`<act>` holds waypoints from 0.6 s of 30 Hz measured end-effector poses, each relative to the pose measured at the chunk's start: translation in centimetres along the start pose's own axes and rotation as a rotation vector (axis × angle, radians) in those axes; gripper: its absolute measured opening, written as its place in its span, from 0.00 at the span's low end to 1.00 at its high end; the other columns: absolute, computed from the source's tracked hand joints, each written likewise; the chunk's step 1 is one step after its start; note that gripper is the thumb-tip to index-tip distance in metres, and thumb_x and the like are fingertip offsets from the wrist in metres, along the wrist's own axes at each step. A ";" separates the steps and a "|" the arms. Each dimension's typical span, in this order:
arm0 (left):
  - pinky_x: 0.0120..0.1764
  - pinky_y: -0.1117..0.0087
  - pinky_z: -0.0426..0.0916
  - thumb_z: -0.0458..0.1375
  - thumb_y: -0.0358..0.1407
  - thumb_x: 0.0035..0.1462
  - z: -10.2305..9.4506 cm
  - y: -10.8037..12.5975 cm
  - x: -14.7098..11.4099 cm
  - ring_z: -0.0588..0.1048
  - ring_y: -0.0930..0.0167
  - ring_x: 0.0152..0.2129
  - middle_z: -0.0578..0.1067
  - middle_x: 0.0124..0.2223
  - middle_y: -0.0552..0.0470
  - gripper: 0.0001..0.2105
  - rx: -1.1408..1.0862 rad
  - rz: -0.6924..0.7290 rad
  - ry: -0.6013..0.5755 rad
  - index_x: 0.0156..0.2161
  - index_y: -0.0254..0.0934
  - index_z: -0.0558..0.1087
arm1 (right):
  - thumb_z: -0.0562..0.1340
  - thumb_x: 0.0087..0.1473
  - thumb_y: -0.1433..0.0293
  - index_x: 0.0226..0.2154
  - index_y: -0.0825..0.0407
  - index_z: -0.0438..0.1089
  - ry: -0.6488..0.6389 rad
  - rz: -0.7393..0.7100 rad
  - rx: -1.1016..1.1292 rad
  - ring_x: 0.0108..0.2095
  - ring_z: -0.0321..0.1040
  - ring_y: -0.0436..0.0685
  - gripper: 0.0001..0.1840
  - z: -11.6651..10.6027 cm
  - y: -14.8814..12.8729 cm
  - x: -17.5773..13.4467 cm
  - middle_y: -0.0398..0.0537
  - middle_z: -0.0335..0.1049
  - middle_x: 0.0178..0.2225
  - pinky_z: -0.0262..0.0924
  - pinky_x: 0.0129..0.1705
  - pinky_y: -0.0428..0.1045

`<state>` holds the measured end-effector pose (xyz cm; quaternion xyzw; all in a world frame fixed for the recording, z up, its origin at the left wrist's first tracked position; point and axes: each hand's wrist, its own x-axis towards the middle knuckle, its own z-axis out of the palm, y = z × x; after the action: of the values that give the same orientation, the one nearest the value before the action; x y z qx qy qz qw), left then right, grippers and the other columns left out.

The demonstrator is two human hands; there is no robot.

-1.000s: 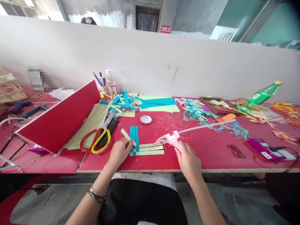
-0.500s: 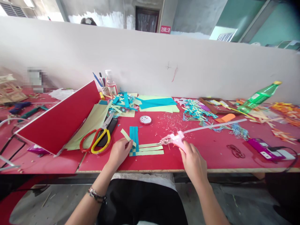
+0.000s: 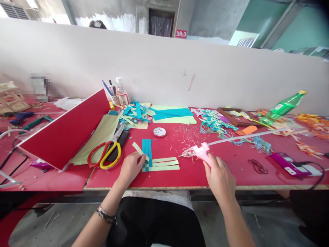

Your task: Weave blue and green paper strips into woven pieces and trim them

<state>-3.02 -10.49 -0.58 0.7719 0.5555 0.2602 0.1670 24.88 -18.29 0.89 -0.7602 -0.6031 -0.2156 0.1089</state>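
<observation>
My left hand (image 3: 132,167) pinches pale strip (image 3: 137,148) at paper weave (image 3: 147,165); right hand (image 3: 221,176) grips glue gun (image 3: 202,152); low-swung nozzle (image 3: 181,156) might snag loose ends (image 3: 168,168).

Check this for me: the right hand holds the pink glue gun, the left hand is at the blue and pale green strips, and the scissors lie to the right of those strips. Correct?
Not quite: the head view shows the scissors to the left of the strips, not the right. The rest stands.
</observation>
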 end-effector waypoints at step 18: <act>0.33 0.74 0.64 0.47 0.32 0.52 0.2 -0.4 -0.6 0.71 0.71 0.30 0.73 0.36 0.50 0.11 -0.053 0.043 -0.032 0.34 0.38 0.72 | 0.50 0.54 0.66 0.43 0.58 0.64 0.043 0.042 0.194 0.41 0.59 0.61 0.17 3.7 -2.5 5.8 0.59 0.64 0.38 0.52 0.38 0.52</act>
<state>-3.35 -10.97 -1.07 0.7831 0.5290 0.2659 0.1904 24.20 -11.10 0.06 -0.7538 -0.6026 -0.1701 0.1994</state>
